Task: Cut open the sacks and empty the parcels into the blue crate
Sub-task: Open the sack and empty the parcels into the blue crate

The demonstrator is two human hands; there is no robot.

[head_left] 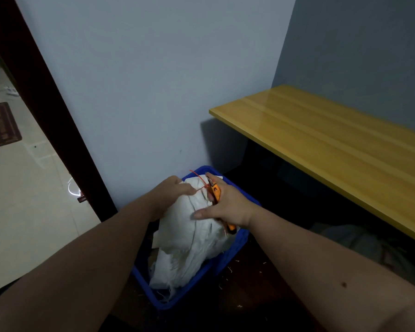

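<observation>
A white woven sack (pixel 189 240) lies in the blue crate (pixel 225 262) on the floor by the wall. Its gathered neck points toward the wall and carries a thin red tie (pixel 197 176). My left hand (pixel 170 194) grips the sack's neck just below the tie. My right hand (pixel 225 202) holds orange-handled cutters (pixel 215 189), with the tip at the red tie and the thumb stretched out over the sack. What is inside the sack is hidden.
A yellow wooden tabletop (pixel 333 144) juts out at the right, dark space beneath it. A grey bundle (pixel 359 240) lies under its near edge. A dark door frame (pixel 58 130) stands left, with pale tiled floor (pixel 22 212) beyond. Small scraps litter the dark floor (pixel 249 283).
</observation>
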